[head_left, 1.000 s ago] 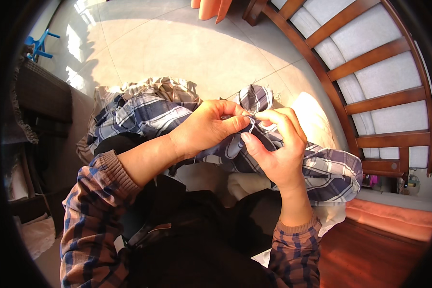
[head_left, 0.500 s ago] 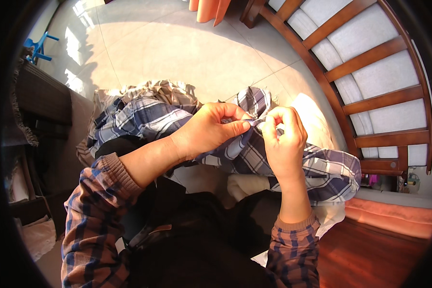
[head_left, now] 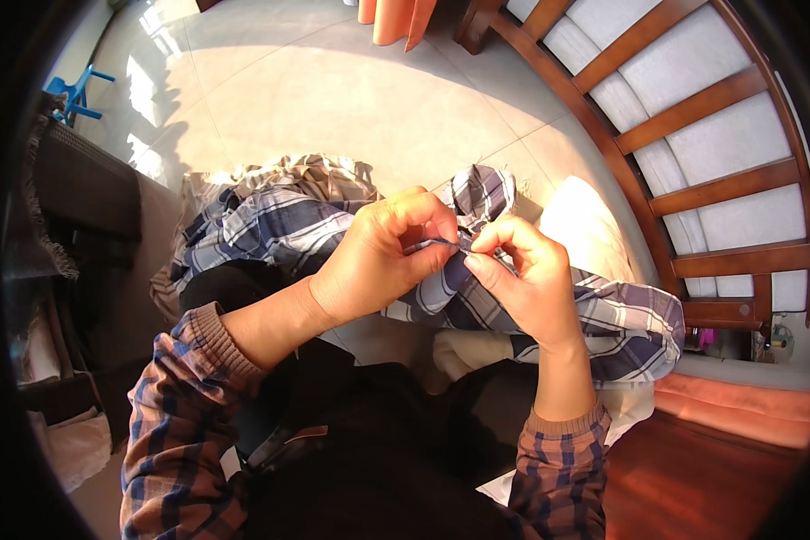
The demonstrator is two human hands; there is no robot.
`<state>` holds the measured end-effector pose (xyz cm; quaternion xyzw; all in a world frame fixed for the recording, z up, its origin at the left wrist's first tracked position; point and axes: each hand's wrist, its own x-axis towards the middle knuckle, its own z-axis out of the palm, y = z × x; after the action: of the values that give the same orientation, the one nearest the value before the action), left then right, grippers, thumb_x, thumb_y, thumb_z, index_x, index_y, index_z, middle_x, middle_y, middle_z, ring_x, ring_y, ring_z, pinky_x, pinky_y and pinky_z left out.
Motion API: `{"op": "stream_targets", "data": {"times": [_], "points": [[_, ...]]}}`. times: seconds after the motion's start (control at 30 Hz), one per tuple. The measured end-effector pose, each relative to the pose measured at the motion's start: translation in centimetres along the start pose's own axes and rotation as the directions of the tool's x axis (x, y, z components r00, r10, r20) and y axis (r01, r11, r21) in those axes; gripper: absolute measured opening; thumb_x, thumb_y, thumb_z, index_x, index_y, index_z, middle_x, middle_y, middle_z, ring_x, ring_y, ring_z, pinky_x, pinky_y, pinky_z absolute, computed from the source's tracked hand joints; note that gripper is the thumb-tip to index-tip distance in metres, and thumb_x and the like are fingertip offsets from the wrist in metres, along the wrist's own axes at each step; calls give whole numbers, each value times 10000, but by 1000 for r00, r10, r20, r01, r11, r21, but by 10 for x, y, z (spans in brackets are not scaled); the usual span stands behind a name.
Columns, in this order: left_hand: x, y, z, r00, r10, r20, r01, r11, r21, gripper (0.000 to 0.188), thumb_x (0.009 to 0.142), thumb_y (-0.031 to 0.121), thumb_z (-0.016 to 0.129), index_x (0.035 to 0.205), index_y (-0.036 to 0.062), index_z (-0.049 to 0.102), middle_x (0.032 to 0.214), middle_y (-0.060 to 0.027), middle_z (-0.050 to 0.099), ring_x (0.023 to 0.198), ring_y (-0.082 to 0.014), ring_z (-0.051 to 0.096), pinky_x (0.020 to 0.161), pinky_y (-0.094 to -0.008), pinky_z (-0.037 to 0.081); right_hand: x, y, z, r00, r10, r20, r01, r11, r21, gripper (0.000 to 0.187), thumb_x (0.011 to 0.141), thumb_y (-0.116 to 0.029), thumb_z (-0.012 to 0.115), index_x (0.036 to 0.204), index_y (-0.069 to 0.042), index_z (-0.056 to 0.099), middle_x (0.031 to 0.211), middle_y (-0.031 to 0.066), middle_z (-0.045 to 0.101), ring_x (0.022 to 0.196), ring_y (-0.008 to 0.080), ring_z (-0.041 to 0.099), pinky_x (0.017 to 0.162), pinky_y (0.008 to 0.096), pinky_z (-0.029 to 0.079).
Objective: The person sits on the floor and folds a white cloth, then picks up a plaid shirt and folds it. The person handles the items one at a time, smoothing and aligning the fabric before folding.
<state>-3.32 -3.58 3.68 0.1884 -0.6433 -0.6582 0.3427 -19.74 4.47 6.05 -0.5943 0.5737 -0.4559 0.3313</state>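
A navy-and-white plaid cloth (head_left: 274,220) lies bunched across my lap, its folds spreading left and right. My left hand (head_left: 378,252) pinches a small dark-blue edge of it between thumb and forefinger. Close beside, the thumb and forefinger of my right hand (head_left: 538,279) are pressed together at the same edge. The fingertips nearly meet, and the fine detail between them is too small to make out. Just beyond my hands, one plaid fold stands up in the sunlight.
Crumpled beige cloth (head_left: 319,175) lies beyond the plaid on the left. A slatted wooden frame with pale cushions (head_left: 715,121) rises at the right. Dark furniture (head_left: 90,198) stands on the left, a blue stool (head_left: 81,94) behind it. Orange fabric (head_left: 394,20) hangs at the far edge.
My right hand has turned, and its thumb and forefinger now reach left toward my left fingertips. My left hand has shifted slightly left. The pinched edge sits a little lower.
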Motion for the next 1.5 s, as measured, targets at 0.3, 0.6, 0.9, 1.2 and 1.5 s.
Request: {"op": "stream_targets", "data": {"times": [0.3,0.6,0.9,1.2,1.5], "points": [[-21,-17,6,950,261,-170,-233,957,171,219,723,-90,597,831,52,470,812,-10,462,672,-58,429,546,-181,370,-1,-4,27,870,-492,-19,440,795,-418,224,615,104,617,738,-39,494,696,73,477,612,236,509,535,321,433],[-25,-22,17,970,-16,-243,-71,936,-345,167,826,-20,563,829,69,422,810,34,450,689,-7,419,582,-151,370,-4,-5,37,885,-448,-124,339,806,-485,219,635,110,617,799,-12,539,706,74,500,632,184,531,565,274,442],[-26,-15,17,969,-56,-239,-22,950,-311,165,809,-31,574,829,62,440,731,47,477,612,5,439,521,-145,369,-6,-3,37,962,-168,-216,159,985,-60,84,731,49,598,793,0,567,720,100,578,609,207,578,557,275,462],[-27,-23,9,961,-250,-113,223,951,-214,178,786,-11,619,811,72,463,816,34,484,675,-9,436,579,-149,371,-6,-7,25,920,-377,106,355,687,-634,125,732,-10,607,774,-37,493,686,77,491,529,241,534,457,323,435],[-19,-12,13,970,-218,-112,192,960,-204,161,819,14,595,759,60,453,657,71,450,582,8,384,497,-153,322,0,10,0,943,-245,-224,86,831,-549,146,737,17,539,826,-37,437,683,117,475,602,304,514,541,375,433]]}}
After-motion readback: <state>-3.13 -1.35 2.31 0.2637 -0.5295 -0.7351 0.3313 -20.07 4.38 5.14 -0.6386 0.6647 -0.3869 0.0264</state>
